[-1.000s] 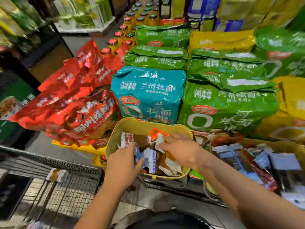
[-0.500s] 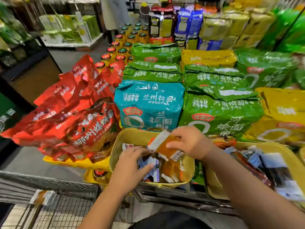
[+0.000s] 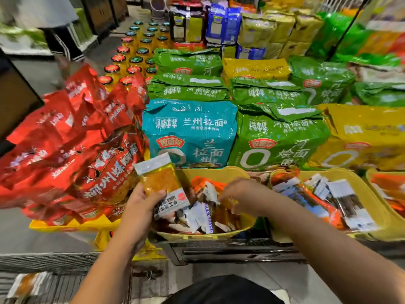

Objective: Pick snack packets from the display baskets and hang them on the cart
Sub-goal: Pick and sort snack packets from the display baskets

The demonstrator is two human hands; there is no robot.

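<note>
My left hand [image 3: 138, 209] grips an orange snack packet [image 3: 158, 178] with a white top and label, held up over the left rim of the middle yellow basket [image 3: 228, 172]. Many small orange and white packets [image 3: 206, 216] fill that basket. Reaching into it from the right, my right hand [image 3: 241, 194] has its fingers curled down among the packets; blur hides whether they pinch one. At the lower left is the wire cart [image 3: 65, 281], where one orange packet [image 3: 27, 284] lies.
A second yellow basket [image 3: 370, 200] of packets stands to the right, and a third [image 3: 377, 174] sits at the frame edge. Behind them are large teal [image 3: 190, 132], green [image 3: 278, 137] and yellow noodle bags, red bags [image 3: 72, 150] on the left, and jars [image 3: 133, 60]. A person walks at top left.
The orange packet passed from my right hand to my left hand, which now holds it up. My right hand went back down into the basket. The view shifted upward.
</note>
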